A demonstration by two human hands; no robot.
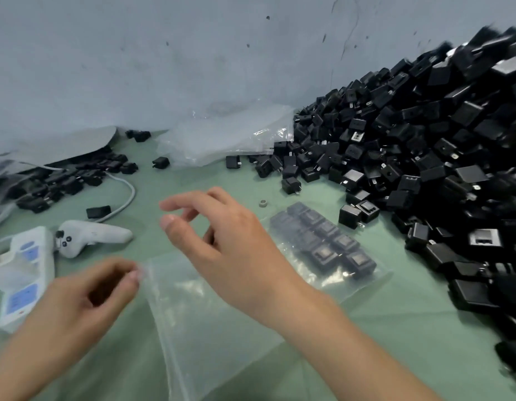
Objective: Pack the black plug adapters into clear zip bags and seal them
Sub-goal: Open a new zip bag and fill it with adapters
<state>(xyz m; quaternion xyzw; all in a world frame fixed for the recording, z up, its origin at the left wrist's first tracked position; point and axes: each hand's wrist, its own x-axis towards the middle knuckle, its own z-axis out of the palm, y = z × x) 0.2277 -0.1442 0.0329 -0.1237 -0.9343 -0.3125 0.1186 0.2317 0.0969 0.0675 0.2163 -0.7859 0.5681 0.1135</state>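
Head camera looks down at a green table [395, 328]. One filled zip bag [323, 247] of black plug adapters lies flat, possibly sealed; blur hides its strip. The left hand [86, 299] pinches the corner of an empty zip bag [210, 322]. The right hand [222, 235] hovers above, fingers loosely spread, holding nothing. A large adapter heap [424, 157] on the right awaits packing.

a wide-angle camera sits on the person's head, facing forward and down over the green table [395, 328] toward the grey wall [164, 68]. it is close: the left hand [86, 293], right hand [222, 241] and clear zip bag [199, 314] fill the lower middle, both arms entering from the bottom edge.
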